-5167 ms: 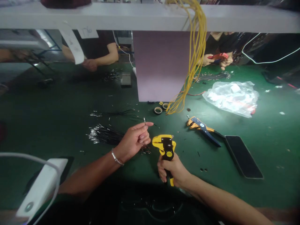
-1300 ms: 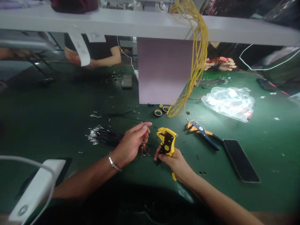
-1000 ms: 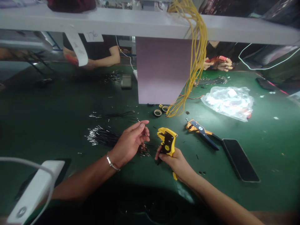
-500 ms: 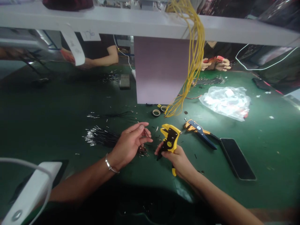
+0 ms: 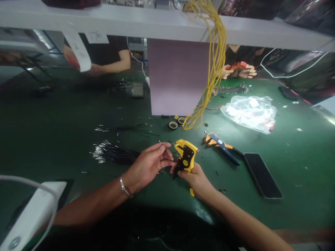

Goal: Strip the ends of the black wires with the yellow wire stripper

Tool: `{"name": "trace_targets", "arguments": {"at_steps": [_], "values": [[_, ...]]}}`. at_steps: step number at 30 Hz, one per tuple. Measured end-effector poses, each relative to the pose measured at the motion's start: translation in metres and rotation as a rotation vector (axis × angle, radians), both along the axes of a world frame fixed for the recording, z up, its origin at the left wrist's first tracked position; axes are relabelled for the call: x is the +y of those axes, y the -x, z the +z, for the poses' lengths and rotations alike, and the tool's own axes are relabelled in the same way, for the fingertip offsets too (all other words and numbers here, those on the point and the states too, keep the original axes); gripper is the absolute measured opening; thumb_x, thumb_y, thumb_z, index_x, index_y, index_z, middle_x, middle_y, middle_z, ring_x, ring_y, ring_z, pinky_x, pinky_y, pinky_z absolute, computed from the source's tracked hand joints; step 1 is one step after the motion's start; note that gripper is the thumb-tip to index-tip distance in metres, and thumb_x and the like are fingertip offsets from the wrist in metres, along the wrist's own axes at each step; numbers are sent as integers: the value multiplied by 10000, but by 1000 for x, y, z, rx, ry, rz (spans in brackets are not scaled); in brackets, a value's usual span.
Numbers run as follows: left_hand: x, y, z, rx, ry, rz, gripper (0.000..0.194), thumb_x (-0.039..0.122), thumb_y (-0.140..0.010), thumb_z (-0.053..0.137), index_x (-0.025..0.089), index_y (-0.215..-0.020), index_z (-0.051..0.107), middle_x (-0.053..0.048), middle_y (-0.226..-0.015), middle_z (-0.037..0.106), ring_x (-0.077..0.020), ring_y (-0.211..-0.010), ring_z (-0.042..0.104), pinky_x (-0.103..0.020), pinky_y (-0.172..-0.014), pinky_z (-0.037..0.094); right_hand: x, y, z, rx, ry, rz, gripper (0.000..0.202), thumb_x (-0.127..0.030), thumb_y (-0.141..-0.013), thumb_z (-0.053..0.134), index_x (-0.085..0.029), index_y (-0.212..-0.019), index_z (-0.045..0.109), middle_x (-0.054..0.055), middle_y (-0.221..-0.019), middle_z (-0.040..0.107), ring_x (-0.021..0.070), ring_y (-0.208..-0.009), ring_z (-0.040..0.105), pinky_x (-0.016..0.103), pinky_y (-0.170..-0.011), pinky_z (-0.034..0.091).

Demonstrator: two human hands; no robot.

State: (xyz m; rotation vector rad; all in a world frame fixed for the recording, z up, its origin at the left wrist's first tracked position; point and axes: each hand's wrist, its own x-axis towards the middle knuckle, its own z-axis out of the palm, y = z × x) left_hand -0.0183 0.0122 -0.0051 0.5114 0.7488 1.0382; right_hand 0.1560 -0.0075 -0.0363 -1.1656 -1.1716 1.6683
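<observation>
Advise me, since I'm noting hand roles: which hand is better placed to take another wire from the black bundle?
Probably the left hand: it is nearer the black bundle, though it already pinches a thin wire. The right hand is wrapped around the yellow tool, farther off.

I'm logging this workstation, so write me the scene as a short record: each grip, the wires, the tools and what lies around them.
left grip: pinches a thin wire
right grip: closed around a yellow-and-black hand tool
wire bundle: black with pale ends, on the green table, partly hidden by the left grip
second tool: orange and dark blue, lying beside the phone
farther back: two tape rolls near yellow wires that hang from the shelf
unclear: whether the two grips touch
</observation>
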Motion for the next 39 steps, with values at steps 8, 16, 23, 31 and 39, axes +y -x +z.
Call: {"name": "trace_targets", "arguments": {"at_steps": [8,16,23,31,39], "values": [[-2,-4,-1,-52,14,-27,137,208,-877,587,110,-937,663,-73,-763,632,-170,-707,644,-302,-676,550,0,0,2,-26,-32,37,133,-166,-643,558,-176,-730,658,34,-744,669,207,-757,594,334,-750,455],[-2,-3,-7,-52,43,-45,156,223,-876,598,108,-953,668,-84,-780,633,-177,-738,644,-314,-711,551,0,-1,1,-111,-48,-1,99,-236,-660,663,-178,-738,647,23,-703,669,195,-688,592,332,-687,477],[-1,-3,-7,-47,63,-52,153,210,-886,579,103,-945,670,-87,-778,639,-171,-729,647,-306,-710,554,-1,1,-2,-130,-42,-5,133,-282,-671,690,-170,-730,650,32,-708,675,192,-681,602,344,-695,492],[0,-2,-8,-55,56,-63,151,212,-874,597,107,-946,678,-88,-764,648,-169,-729,644,-308,-714,546,-2,1,-3,-169,-31,-37,169,-311,-650,734,-184,-700,635,25,-653,670,194,-631,610,345,-645,515],[0,-3,-7,-51,56,-73,142,207,-867,604,105,-932,680,-87,-748,641,-170,-723,635,-311,-701,539,-3,4,-5,-215,-13,-59,196,-312,-633,732,-194,-600,578,2,-519,612,162,-500,553,314,-536,475]]}}
